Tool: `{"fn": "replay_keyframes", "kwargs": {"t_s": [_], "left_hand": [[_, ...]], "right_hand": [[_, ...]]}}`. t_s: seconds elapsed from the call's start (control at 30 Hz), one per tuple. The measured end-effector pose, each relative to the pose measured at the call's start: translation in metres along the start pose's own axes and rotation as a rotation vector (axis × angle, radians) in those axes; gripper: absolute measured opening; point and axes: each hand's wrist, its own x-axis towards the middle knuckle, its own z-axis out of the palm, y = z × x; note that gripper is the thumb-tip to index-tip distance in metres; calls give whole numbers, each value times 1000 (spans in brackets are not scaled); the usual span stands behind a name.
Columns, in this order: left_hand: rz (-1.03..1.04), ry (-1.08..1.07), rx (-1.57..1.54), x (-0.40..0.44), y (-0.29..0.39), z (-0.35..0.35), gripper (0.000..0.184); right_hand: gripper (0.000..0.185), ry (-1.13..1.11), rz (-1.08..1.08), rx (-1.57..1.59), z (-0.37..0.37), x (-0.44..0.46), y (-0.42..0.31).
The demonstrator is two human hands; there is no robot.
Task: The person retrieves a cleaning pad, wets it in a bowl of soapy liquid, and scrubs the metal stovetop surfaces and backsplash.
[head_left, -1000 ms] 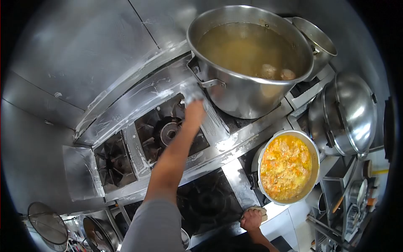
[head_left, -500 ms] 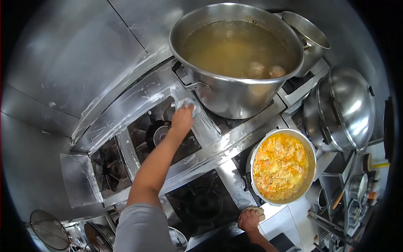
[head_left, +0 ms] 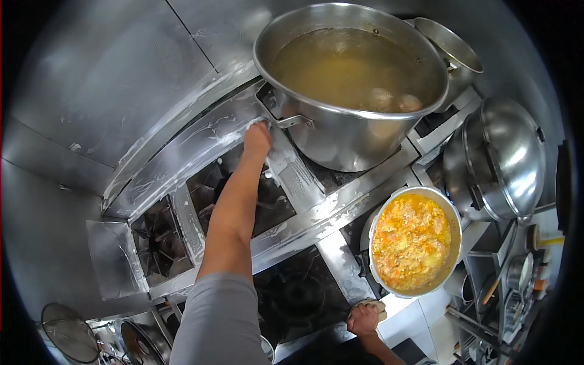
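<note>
My left hand [head_left: 258,139] is closed on a foamy white cloth [head_left: 255,123], mostly hidden under the fingers. It presses against the soap-streaked back ledge of the steel stove [head_left: 298,182], just left of the big stockpot's handle. The stockpot [head_left: 359,143] holds yellowish broth with a few lumps showing. My right hand [head_left: 365,319] is closed over a folded beige cloth [head_left: 380,309] at the stove's front edge. Beside it, further back, stands a pot of orange-yellow stew [head_left: 413,243].
Burners with black grates [head_left: 159,243] lie left of my arm. A smaller steel pot [head_left: 456,55] stands behind the stockpot. Large steel bowls [head_left: 505,158] lean at the right, above a rack with pans [head_left: 518,271]. A round strainer [head_left: 70,331] is at lower left.
My left hand has slid the white cloth further back, from the strip between burners to the rear ledge. My right hand keeps its place on the beige cloth; the view shifted slightly.
</note>
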Motion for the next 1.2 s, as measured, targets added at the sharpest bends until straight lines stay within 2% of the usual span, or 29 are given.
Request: {"fn": "replay_keyframes", "kwargs": {"t_s": [0.03,0.07,0.1,0.23,0.3,0.37,0.43,0.5,0.6,0.67,0.7,0.77,0.9,0.97,1.0,1.03,1.1,1.17,1.2], "left_hand": [[-51,-37,22,6,-5,10,28],[-143,26,-127,-7,-3,28,29],[-88,76,-92,-26,1,45,28],[22,146,21,-91,50,17,29],[29,76,-11,-57,29,7,26],[-122,54,-152,-16,20,-9,26],[-118,62,-178,-35,25,1,25],[44,220,-22,-80,44,16,27],[107,201,9,-91,43,19,30],[-192,155,-270,-36,12,30,30],[-184,163,-275,-15,8,19,30],[-130,119,-12,-1,6,3,33],[-116,155,-127,-40,15,31,33],[59,198,103,-53,18,26,35],[-49,256,-64,-37,10,28,30],[-48,261,-65,-25,9,18,30],[-99,115,-51,-17,15,-3,30],[-77,160,-77,-46,16,19,27],[53,178,-13,-71,28,17,26]], "right_hand": [[14,-9,3,-4,-2,-4,1],[14,5,0,-4,-2,-7,0],[14,38,-8,-4,1,0,0],[15,37,-20,-26,1,2,0],[15,-2,-6,-13,0,0,0],[15,5,3,-6,4,1,0],[15,-4,3,7,0,-7,-1],[16,-13,12,-12,1,-2,0],[16,-4,1,-18,3,2,1],[16,-4,-6,-9,2,-6,-2],[17,5,-2,-10,5,-4,0],[18,1,4,-12,5,-7,2],[16,35,-3,64,5,1,2],[16,4,8,24,-1,1,-2],[18,-27,15,-16,2,-1,0],[18,-23,13,-18,3,1,-2],[16,36,-9,13,-1,1,0],[17,33,-3,25,4,-3,3],[18,28,12,41,8,-3,2]]}}
